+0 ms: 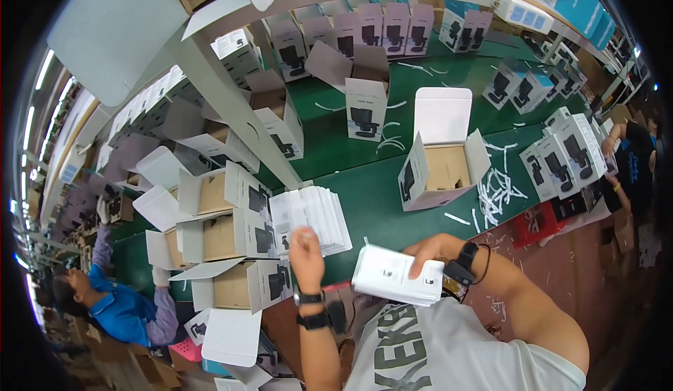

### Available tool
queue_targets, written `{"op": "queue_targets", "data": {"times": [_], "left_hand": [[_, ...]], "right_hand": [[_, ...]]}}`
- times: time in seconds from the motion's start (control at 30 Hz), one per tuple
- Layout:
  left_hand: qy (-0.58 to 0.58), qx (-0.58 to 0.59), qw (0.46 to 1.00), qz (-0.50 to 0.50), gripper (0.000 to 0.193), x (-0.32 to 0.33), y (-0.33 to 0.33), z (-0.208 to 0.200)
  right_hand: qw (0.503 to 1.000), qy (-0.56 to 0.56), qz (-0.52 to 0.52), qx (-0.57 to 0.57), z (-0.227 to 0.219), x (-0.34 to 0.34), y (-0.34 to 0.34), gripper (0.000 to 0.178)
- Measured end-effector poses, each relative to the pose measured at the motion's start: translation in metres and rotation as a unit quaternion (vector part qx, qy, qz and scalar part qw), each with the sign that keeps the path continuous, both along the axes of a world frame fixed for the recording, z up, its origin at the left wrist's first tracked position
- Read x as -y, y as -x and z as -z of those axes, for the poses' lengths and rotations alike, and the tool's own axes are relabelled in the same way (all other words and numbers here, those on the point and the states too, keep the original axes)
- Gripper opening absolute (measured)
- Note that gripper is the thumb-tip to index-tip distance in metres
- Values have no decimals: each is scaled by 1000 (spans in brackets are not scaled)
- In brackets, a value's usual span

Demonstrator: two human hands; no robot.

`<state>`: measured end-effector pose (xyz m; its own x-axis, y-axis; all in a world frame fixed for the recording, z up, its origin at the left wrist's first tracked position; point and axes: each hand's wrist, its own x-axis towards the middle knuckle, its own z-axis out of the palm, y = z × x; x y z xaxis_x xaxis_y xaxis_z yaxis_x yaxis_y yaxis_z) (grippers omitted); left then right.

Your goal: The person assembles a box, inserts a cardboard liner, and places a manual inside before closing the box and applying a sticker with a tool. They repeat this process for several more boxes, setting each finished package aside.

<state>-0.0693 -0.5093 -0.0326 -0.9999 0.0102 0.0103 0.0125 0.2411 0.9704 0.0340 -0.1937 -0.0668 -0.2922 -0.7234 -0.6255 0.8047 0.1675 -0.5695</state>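
My right hand [423,251] grips a thick stack of white printed booklets [382,277] against my front, thumb lying across the top one. My left hand [306,254] is raised at the near edge of a fanned pile of white leaflets [319,212] on the green table. Its fingers look curled together and slightly blurred; whether anything is between them is hidden. Left of that pile stand several open white cartons [261,240] with brown insides. Beyond the booklets, a single open white carton [443,174] stands with its lid flap up.
White paper strips [499,198] lie scattered on the green table [364,195]. Closed printed boxes [564,156] are stacked at the right edge. A white shelf post [235,104] rises behind the leaflets. A co-worker in blue [123,314] works at far left, another person [634,156] at far right.
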Motion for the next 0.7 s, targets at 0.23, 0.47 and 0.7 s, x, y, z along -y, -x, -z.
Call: {"op": "queue_targets", "data": {"times": [0.23, 0.47, 0.7], "left_hand": [[1, 134, 988, -75, 17, 97, -234, 186], [236, 371, 888, -130, 25, 169, -355, 257], [564, 500, 655, 59, 46, 193, -374, 261]], "right_hand": [[930, -139, 279, -193, 1, 44, 67, 90], [795, -502, 133, -314, -9, 116, 135, 114], [799, -402, 202, -400, 56, 117, 112, 106]]}}
